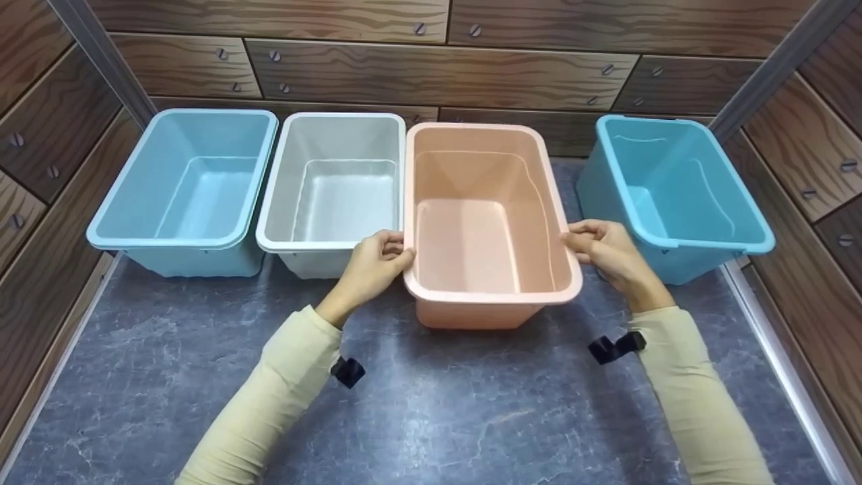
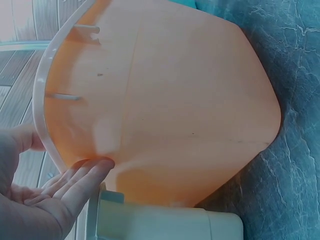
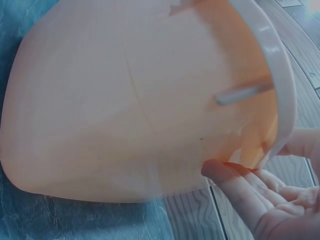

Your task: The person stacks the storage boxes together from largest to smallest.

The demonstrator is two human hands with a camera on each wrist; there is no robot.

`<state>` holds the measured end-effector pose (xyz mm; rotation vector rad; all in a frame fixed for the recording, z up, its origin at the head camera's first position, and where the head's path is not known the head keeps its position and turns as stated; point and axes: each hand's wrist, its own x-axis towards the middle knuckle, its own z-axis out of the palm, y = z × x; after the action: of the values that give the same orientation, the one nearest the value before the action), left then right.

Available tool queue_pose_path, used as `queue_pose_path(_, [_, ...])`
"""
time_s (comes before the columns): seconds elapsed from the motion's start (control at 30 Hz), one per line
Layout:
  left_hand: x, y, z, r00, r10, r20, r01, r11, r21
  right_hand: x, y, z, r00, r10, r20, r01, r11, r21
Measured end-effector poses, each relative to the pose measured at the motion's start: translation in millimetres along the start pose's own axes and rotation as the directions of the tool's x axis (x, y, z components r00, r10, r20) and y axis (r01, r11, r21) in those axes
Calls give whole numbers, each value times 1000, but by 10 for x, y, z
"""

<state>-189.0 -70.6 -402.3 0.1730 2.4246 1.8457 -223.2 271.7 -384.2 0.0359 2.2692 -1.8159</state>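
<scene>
From the head, I see the blue bin [image 1: 209,195] just left of the grey bin [image 1: 347,199] and the teal bin [image 1: 687,188] well to its right. Just right of the grey bin is the peach bin [image 1: 465,242], smooth and round-cornered; whether it touches the worktop [image 1: 431,417] I can't tell. Left hand [image 1: 372,266] and right hand [image 1: 609,256] hold its side rims. From the left wrist, the grey bin crowds close by fingers [image 2: 80,185] nearly closed, pinching the rim. From the right wrist, the other fingers [image 3: 232,185] pinch likewise; a rib [image 3: 240,95] shows on the peach wall.
</scene>
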Motion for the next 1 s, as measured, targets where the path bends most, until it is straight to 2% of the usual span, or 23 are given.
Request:
queue_pose_path(0.2, [-35,-9,-4,1000,-3,-5,3,1000,-5,-22,-5,5,1000,2,15,-1,999,-32])
queue_pose_path(0.63, [-109,-7,-7,1000,12,-20,-12,1000,-13,-70,-27,27,1000,17,26,-17,1000,-9])
queue_pose_path(1.0, [-127,-15,-9,1000,16,-25,-16,1000,-10,-79,-28,23,999,32,32,-30,997,-64])
